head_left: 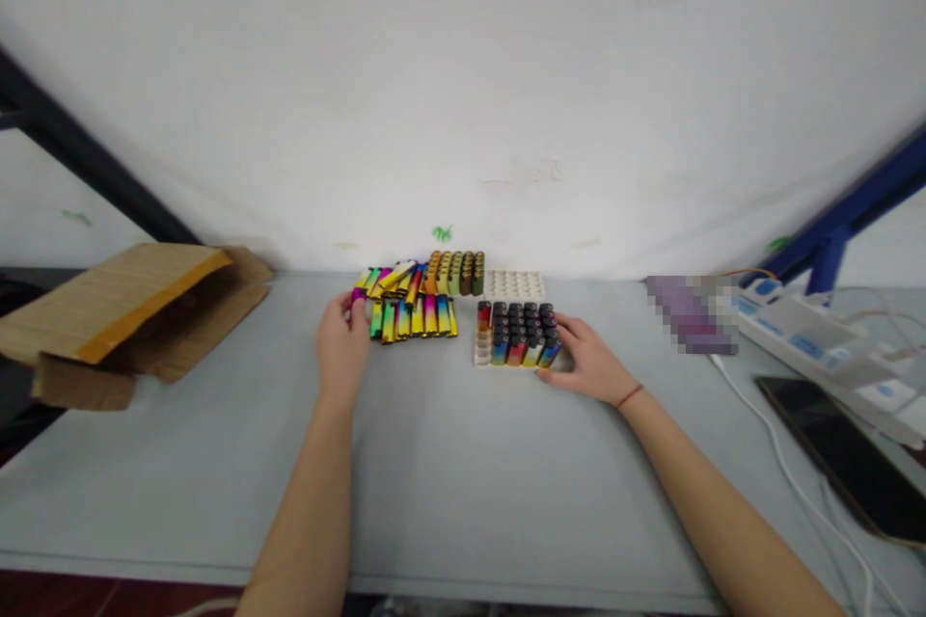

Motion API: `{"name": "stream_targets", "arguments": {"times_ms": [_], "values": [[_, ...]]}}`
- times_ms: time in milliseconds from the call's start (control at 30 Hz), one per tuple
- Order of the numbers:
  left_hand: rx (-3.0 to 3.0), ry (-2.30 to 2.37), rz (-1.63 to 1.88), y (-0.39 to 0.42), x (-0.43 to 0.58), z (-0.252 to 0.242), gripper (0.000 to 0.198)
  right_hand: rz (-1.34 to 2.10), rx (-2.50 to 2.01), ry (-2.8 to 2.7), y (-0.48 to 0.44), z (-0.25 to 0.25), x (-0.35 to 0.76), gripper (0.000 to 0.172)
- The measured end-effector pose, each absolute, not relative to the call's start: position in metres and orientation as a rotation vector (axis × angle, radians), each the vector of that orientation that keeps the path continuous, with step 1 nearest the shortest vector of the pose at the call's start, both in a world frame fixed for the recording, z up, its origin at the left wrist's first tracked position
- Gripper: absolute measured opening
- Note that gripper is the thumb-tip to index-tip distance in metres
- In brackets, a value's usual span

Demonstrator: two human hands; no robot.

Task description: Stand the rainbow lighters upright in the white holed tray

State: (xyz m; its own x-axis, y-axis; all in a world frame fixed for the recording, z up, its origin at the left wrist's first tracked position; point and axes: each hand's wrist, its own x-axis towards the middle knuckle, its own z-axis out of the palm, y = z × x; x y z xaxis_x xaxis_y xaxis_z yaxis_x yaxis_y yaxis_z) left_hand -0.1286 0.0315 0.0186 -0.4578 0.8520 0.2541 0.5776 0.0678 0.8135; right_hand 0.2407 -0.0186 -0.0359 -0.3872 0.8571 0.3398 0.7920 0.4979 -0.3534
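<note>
My left hand [342, 339] is closed round a magenta lighter [359, 294] at the left end of the lighter pile; its fingertips are partly hidden. Beside it, shiny multicoloured lighters [414, 318] lie in a row, with more heaped behind them. My right hand [587, 362] grips the right side of a white tray [482, 358], thumb at the near corner and fingers at the far side. Upright lighters with black tops [522, 328] fill most of this tray. Several pockets in its left column hold nothing, and a red lighter stands at that column's far end.
Behind are a block of upright gold-topped lighters [454, 272] and another white tray [513, 284] against the wall. An open cardboard box [137, 308] lies left. On the right are a power strip [817, 347], a white cable [771, 434], a phone [846, 453] and a blurred-out item [691, 313].
</note>
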Motion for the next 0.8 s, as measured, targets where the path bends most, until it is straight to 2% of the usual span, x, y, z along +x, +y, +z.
{"name": "stream_targets", "arguments": {"times_ms": [167, 300, 800], "values": [[0.924, 1.560, 1.462, 0.033, -0.111, 0.021, 0.028, 0.176, -1.350, -2.263, -0.019, -0.034, 0.240, 0.064], [0.898, 1.288, 1.430, 0.027, -0.097, 0.025, 0.035, 0.180, -1.352, -2.267, -0.019, -0.033, 0.240, 0.064], [0.767, 1.057, 1.159, 0.010, -0.044, 0.018, 0.036, 0.155, -1.342, -2.270, -0.020, -0.034, 0.240, 0.061]]}}
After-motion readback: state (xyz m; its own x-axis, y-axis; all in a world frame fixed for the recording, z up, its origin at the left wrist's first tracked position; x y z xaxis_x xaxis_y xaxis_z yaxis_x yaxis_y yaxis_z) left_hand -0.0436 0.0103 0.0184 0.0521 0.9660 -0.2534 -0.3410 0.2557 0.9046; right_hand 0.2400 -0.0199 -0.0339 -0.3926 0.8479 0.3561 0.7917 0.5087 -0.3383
